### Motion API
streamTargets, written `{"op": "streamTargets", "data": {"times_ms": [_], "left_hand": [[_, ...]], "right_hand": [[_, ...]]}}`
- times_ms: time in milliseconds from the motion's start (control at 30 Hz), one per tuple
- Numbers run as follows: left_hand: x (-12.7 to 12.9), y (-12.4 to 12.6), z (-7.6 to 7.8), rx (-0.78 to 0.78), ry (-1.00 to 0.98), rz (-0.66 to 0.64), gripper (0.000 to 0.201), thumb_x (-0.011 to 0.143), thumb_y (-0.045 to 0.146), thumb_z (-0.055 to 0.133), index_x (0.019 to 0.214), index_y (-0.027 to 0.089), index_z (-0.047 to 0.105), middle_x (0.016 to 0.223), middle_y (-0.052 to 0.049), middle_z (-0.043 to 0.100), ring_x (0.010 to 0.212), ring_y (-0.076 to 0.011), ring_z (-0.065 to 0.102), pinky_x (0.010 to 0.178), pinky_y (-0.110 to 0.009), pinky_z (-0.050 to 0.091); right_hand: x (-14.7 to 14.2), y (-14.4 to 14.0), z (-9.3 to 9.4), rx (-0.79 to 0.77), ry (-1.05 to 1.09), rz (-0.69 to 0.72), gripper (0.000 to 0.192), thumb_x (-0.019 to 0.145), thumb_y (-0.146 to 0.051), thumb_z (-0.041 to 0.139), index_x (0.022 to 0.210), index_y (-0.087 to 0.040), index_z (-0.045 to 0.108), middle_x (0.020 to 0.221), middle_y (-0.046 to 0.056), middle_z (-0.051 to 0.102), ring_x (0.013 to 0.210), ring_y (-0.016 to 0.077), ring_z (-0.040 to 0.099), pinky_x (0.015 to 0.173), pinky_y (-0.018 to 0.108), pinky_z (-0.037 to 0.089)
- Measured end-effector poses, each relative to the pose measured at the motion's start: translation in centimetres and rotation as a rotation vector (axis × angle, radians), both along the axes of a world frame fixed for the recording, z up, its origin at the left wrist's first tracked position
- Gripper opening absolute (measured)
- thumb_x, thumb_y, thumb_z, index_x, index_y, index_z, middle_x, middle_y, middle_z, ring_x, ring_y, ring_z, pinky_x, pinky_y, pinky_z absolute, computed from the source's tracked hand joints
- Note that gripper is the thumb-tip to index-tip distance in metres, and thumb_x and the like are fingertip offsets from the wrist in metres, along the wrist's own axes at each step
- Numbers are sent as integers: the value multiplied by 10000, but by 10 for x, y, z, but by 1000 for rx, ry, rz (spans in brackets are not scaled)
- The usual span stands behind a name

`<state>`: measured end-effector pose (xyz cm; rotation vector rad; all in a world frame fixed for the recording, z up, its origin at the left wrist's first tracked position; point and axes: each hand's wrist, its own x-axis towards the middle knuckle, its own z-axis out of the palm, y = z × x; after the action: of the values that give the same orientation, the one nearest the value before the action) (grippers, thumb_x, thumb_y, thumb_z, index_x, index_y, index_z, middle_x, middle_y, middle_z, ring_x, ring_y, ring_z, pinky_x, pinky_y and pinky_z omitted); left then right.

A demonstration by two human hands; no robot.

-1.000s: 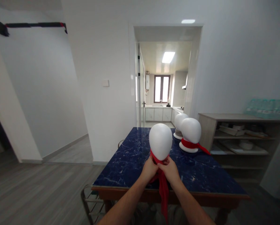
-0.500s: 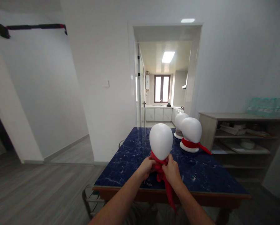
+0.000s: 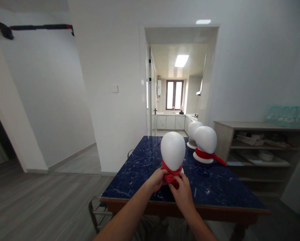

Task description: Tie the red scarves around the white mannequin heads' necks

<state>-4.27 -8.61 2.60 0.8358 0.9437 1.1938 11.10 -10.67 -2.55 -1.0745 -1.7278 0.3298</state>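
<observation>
A white mannequin head point(image 3: 173, 150) stands upright at the near side of the blue marbled table point(image 3: 139, 180). Round its neck goes a red scarf point(image 3: 170, 178), bunched into a knot or fold at the front. My left hand point(image 3: 158, 180) is closed on the scarf at the left of the neck. On the right, my right hand point(image 3: 182, 191) pinches the scarf's bunched front with bent fingers. The scarf's lower end is hidden behind my right hand. Farther right, a second mannequin head point(image 3: 206, 139) wears a red scarf point(image 3: 204, 154) with its tail pointing right.
A third white head point(image 3: 193, 130) stands partly hidden behind the second. Right of the table is an open shelf unit point(image 3: 222, 124) with bottles point(image 3: 287, 115) on top. A metal-framed stool point(image 3: 96, 209) sits at the table's near left. Behind lies a kitchen doorway.
My right hand has shifted down over the scarf's front, and its long hanging tail no longer shows. My left hand stays at the neck. The view has moved slightly.
</observation>
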Motion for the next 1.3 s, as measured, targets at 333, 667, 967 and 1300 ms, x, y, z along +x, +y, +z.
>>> {"op": "streamTargets", "data": {"times_ms": [333, 667, 967, 1300], "left_hand": [[-1, -6, -4, 22, 94, 20, 392, 770, 134, 660, 1159, 175, 636, 989, -107, 803, 791, -217, 781, 713, -315, 620], [-10, -12, 6, 16, 14, -88, 331, 831, 259, 787, 1115, 114, 699, 1102, -186, 799, 948, -260, 791, 921, -384, 623], [-32, -5, -21, 273, 758, 165, 806, 547, 261, 975, 1266, 142, 631, 1307, -185, 701, 1198, -356, 683, 1052, -481, 529], [-19, -3, -23, 485, 1139, 106, 1338, 605, 397, 969, 1696, 320, 200, 1741, -165, 317, 1617, -417, 261, 1280, -720, 30]], "right_hand": [[19, -5, 16, -689, 722, 395, 399, 748, -559, 789, 786, -162, 768, 845, 77, 748, 801, 221, 653, 742, 309, 512], [56, -6, 38, -251, 181, 143, 394, 866, -551, 709, 722, -186, 744, 1056, 130, 748, 945, 259, 654, 874, 341, 483], [74, 3, 40, -723, 454, 375, 571, 760, -699, 787, 878, -141, 759, 689, 6, 629, 595, 120, 484, 547, 243, 354], [85, -3, 56, -818, 317, 557, 507, 849, -679, 752, 905, -177, 700, 624, -52, 542, 491, 81, 378, 463, 224, 279]]}}
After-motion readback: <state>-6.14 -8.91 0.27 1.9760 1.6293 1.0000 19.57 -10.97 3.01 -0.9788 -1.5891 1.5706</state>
